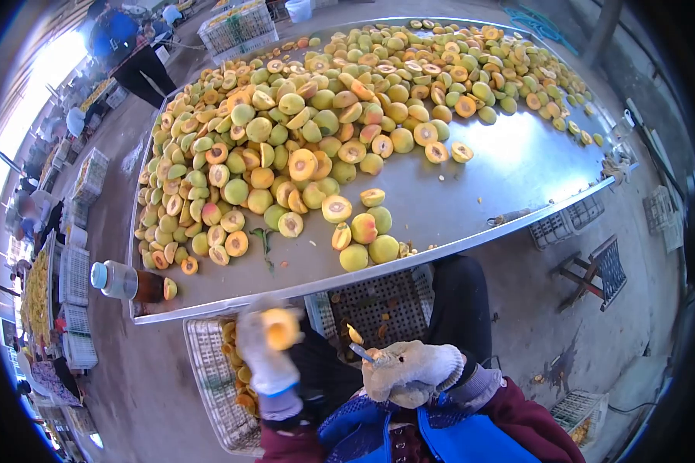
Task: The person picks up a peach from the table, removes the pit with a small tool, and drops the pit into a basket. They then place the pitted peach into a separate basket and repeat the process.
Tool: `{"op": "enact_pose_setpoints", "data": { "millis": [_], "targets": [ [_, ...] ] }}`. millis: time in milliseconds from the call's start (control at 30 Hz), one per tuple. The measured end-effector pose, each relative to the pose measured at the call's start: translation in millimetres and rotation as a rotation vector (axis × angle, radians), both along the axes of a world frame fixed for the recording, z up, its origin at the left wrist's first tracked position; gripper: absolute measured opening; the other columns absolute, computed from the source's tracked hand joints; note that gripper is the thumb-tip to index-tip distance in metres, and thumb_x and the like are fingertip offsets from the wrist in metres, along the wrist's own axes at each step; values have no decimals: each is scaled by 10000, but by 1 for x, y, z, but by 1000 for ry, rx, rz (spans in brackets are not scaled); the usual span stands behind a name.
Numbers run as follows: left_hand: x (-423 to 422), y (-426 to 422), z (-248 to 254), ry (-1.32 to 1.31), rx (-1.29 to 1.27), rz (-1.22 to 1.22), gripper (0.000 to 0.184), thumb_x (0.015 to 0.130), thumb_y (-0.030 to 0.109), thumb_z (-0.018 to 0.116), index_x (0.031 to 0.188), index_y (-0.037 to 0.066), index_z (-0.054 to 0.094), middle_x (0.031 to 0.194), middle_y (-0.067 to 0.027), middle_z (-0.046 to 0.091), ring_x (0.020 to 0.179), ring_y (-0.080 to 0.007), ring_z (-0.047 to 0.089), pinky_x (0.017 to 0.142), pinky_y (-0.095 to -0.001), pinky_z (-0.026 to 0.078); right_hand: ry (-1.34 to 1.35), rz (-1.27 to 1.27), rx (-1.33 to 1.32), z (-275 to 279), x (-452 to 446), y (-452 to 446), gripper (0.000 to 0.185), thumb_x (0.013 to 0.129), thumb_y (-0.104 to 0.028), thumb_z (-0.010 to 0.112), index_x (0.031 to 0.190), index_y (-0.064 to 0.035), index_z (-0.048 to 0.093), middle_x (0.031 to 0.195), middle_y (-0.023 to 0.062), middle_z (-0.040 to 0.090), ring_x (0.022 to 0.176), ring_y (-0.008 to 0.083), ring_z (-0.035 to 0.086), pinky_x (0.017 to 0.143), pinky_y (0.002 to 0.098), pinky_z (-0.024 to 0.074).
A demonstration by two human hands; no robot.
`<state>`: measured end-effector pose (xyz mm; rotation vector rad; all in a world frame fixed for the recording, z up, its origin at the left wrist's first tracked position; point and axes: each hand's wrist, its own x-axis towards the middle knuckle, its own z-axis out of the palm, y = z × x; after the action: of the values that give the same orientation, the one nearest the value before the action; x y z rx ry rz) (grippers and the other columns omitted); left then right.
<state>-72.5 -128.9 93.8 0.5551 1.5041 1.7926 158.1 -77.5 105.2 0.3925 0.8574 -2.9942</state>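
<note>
- Largest before you is the metal bench (510,174), its bare stretch shining at the right.
- Over much of it spreads a heap of yellow-green fruit (286,131), whole and halved, with a few pieces near your edge.
- Below the bench, at your left, a white crate (203,378) holds orange fruit halves; its neighbour, a dark-bottomed crate (374,305), sits in front of you with scraps inside.
- Your right hand (413,374), gloved, has its fingers curled tight around a small blade; the handle is hidden.
- Your left hand (261,351), gloved and blurred, has its fingers grasping a fruit half over the white crate; their exact grip you cannot tell.
- A jar (123,281) of dark liquid lies on its side at the bench's left corner.
- That fruit half (295,330) shows a hollow middle.
- The small blade (361,353) points up from your right glove.
- A yellow sliver (354,333) stands at its tip.
</note>
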Motion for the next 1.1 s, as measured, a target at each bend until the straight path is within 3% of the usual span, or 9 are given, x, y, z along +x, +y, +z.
{"op": "enact_pose_setpoints", "data": {
  "millis": [100, 167, 300, 400, 467, 533, 733, 867, 1100],
  "targets": [
    [-71, -19, -38, 300, -227, 113, 342, 920, 331, 596, 1089, 35, 614, 1007, -108, 650, 902, -207, 645, 704, -298, 545, -86, -54, 163, -2, 5, 2, 150, 895, -184, 609, 901, -35, 626, 763, 32, 577, 633, 81, 532, 559, 237, 438],
    [-88, -16, -52, 1814, -566, -15, 316, 829, 229, 684, 1074, 36, 638, 1031, -97, 654, 1001, -246, 611, 883, -340, 501, -157, 40, 107, -4, 2, 6, 152, 897, -193, 608, 901, -41, 620, 760, 28, 575, 636, 86, 536, 564, 239, 438],
    [-2, 77, -45, 1175, -27, -313, 496, 670, 52, 750, 1147, 55, 617, 1115, -117, 619, 1093, -292, 574, 975, -374, 454, -127, 41, 186, -13, -3, -2, 164, 878, -220, 606, 881, -57, 596, 778, 14, 576, 717, 112, 558, 667, 265, 454],
    [64, 149, -29, 1471, -148, -705, 481, 777, 254, 693, 1232, 146, 577, 1278, -127, 529, 1196, -281, 510, 1012, -389, 424, -197, 25, 406, -2, 0, 9, 93, 879, -171, 551, 912, -97, 597, 859, 32, 567, 778, 168, 548, 704, 304, 437],
    [87, 187, -58, 1791, -33, -462, 506, 825, 387, 620, 1281, 180, 542, 1314, -140, 492, 1221, -320, 493, 1012, -433, 412, 61, -163, 1166, -15, 5, 13, 110, 873, -201, 577, 903, -97, 599, 844, 25, 576, 778, 152, 554, 706, 311, 436],
    [81, 223, -88, 1863, -72, -374, 519, 832, 406, 603, 1299, 192, 527, 1313, -145, 484, 1218, -338, 493, 1001, -448, 412, -432, 151, 118, 6, 17, 28, 218, 908, -287, 640, 989, -90, 595, 726, 12, 589, 626, 91, 567, 561, 261, 457],
    [45, 233, -70, 1539, -507, -914, 467, 847, 389, 574, 1287, 238, 531, 1292, -111, 488, 1122, -312, 568, 948, -449, 435, -39, -273, 839, -45, 21, 16, 185, 951, -230, 565, 1069, -88, 571, 687, -7, 571, 590, 87, 534, 499, 211, 405],
    [2, 205, -71, 1340, -516, -800, 317, 882, 323, 559, 1167, 200, 627, 1332, -82, 505, 1071, -259, 605, 926, -432, 459, -452, -209, 149, 4, 3, 29, 184, 926, -219, 589, 910, -40, 628, 674, 42, 600, 556, 102, 557, 482, 232, 424],
    [-26, 137, -59, 364, 62, -441, 269, 872, -15, 616, 1140, 15, 631, 1293, -67, 551, 1194, -186, 524, 987, -314, 436, -492, -414, 224, 5, -14, 26, 313, 902, -216, 618, 1159, -53, 544, 673, 52, 629, 530, 111, 580, 470, 227, 455]
  ]
}}
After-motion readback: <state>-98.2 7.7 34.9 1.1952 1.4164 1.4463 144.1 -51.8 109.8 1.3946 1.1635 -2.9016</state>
